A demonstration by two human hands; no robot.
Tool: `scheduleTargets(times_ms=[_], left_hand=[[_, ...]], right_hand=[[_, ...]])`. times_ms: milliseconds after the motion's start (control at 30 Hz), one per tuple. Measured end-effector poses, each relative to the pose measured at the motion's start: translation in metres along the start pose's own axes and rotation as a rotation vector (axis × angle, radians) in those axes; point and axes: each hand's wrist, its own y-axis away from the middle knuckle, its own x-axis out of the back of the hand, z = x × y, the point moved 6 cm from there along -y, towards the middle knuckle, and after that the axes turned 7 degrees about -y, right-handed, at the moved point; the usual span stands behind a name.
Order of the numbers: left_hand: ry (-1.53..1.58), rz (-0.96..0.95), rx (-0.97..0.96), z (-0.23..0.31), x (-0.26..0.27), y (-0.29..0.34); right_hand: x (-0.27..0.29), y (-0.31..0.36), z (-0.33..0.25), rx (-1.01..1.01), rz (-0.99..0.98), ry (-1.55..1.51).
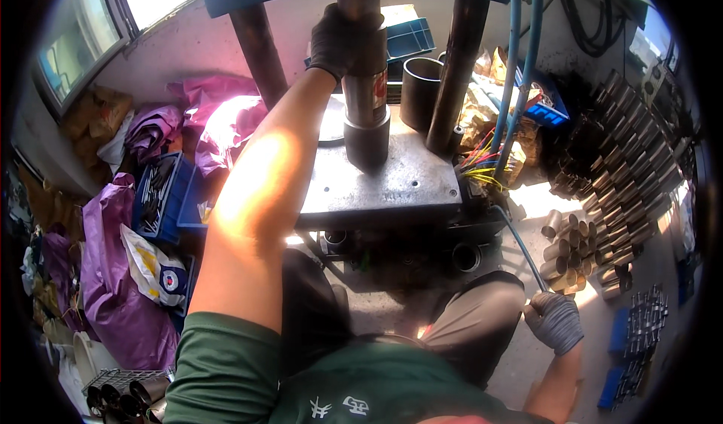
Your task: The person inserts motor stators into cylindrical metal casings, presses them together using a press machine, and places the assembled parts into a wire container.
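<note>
My left hand (339, 41), in a dark glove, is raised to the press and wraps round the upper part of a metal cylinder (364, 96). The cylinder stands upright beneath the press ram (358, 1), its lower end in a wider dark steel sleeve (367, 141). That sleeve rests on the flat steel press table (422, 187). My right hand (554, 323), in a grey glove, is closed round the end of a long thin lever (520, 242) at the right of the press. The left fingertips are partly hidden.
Two posts (256, 51) (461, 70) flank the work. A wide dark tube (421, 96) stands behind. Blue hoses (520, 70) and loose coloured wires (482, 169) hang at the right. Many metal tubes (633, 168) are stacked beyond. Purple sacks (113, 273) and blue bins (164, 198) lie left.
</note>
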Motion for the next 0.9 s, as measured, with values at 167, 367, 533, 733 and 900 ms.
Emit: scheduleTargets(times_ms=[167,367,533,733,900], left_hand=[[0.033,0.021,-0.047,-0.004,-0.005,0.006],[0.103,0.041,-0.073,-0.009,-0.011,0.020],[-0.015,0.032,-0.084,0.003,-0.005,0.023],[0.001,0.015,-0.101,0.005,-0.006,0.025],[0.039,0.021,-0.089,-0.001,-0.012,0.022]], right_hand=[[0.006,0.000,-0.004,-0.035,0.034,-0.026],[0.005,-0.001,0.001,-0.056,0.041,-0.033],[0.034,-0.016,-0.019,-0.008,0.132,-0.124],[0.120,-0.085,-0.021,0.210,0.804,-0.365],[0.179,-0.150,-0.016,0.305,0.957,-0.038]])
